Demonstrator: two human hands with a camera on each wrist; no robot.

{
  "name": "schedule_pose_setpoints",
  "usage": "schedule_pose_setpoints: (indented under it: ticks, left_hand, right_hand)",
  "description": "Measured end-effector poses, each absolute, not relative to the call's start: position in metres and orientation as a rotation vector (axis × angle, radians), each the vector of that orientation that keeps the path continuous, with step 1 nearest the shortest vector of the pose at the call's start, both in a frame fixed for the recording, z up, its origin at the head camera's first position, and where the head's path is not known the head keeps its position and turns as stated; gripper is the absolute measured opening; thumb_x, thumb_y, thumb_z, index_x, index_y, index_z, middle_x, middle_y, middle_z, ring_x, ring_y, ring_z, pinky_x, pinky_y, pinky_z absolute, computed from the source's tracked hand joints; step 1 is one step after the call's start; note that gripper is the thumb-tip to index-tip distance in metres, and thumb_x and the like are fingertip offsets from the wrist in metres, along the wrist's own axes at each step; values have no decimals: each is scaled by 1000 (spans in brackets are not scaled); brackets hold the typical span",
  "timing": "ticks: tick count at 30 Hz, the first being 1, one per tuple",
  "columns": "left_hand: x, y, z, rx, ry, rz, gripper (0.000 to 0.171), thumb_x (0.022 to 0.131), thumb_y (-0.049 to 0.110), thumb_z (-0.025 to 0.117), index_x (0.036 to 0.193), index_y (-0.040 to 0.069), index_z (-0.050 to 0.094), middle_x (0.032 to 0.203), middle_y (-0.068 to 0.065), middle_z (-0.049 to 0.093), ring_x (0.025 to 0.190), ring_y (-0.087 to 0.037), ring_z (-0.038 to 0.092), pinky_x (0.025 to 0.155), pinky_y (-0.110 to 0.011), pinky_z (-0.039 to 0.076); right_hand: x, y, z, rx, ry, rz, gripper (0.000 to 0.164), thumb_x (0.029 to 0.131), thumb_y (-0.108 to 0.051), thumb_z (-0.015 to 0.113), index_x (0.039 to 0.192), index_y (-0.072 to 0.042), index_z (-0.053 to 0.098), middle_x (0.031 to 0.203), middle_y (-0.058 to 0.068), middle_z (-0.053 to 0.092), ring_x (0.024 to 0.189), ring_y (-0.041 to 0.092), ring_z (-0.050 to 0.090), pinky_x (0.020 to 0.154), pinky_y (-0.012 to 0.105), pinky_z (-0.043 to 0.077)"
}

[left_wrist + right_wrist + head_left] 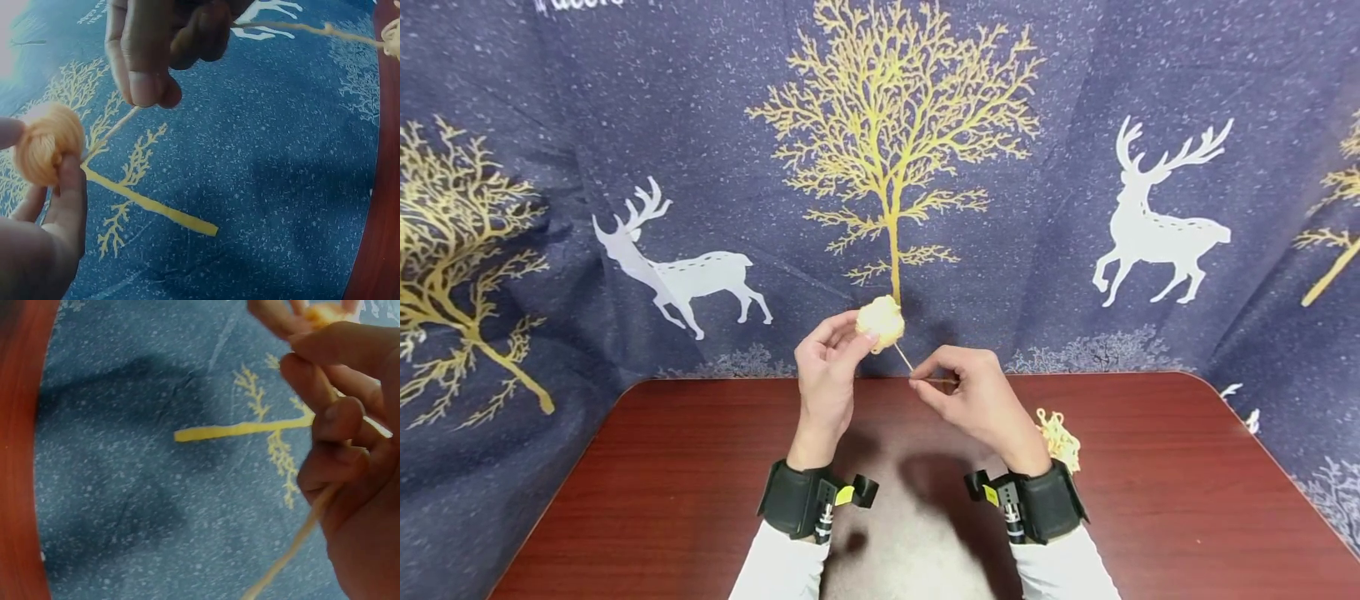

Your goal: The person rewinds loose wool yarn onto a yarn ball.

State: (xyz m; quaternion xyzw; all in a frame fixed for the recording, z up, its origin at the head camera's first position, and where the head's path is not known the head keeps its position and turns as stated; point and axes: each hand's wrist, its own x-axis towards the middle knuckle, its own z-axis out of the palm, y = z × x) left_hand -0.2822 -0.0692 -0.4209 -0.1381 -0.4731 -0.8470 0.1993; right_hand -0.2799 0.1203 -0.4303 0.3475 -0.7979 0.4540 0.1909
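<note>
A small pale-yellow ball of yarn (881, 322) is held up between the fingertips and thumb of my left hand (832, 360). In the left wrist view the wound strands of the yarn ball (50, 144) show clearly. From it a taut strand (904, 357) runs down to my right hand (967, 386), which pinches it between thumb and forefinger. The right wrist view shows the yarn (294, 544) passing through the curled fingers of the right hand (356, 425) and trailing out below. A loose heap of yarn (1062, 442) lies on the table, partly hidden behind the right wrist.
The red-brown wooden table (692, 467) lies beneath both hands. Behind its far edge hangs a dark blue cloth (1000, 275) printed with gold trees and white deer. Black straps with small cameras wrap both wrists, above white sleeves.
</note>
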Motion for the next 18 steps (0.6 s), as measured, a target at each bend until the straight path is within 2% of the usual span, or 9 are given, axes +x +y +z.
schedule_pose_setpoints:
  ticks: [4,9,15,18]
  left_hand:
    - [-286,-69,-426,-330,-1514,-2134,30,81,-12,71,111,-14,65,99,-15,70,88,-15,69,78,-26,60]
    - [-290,-71,-435,-300,-1722,-1921,32,80,-9,76,110,-11,65,102,-21,68,85,-15,66,77,-24,59]
    - [-293,-73,-441,-316,-1981,-1842,33,85,2,77,115,-4,64,108,-17,67,94,-23,65,80,-33,60]
    - [-293,-76,-442,-405,-2120,-1810,35,86,3,76,119,0,65,109,-14,67,99,-25,66,83,-40,60]
  right_hand:
    - [-274,118,-424,994,-2275,1222,16,83,1,78,89,-14,76,85,-9,71,71,8,67,62,24,57]
    - [-267,118,-417,990,-2234,1202,21,82,1,78,90,-18,76,84,-12,71,69,7,65,60,23,55]
    - [-263,119,-412,1002,-2154,1217,21,82,4,78,92,-14,77,88,-10,73,73,7,67,65,24,58]
    - [-263,120,-411,1000,-2136,1257,21,82,5,78,93,-13,76,89,-8,73,76,8,68,68,23,59]
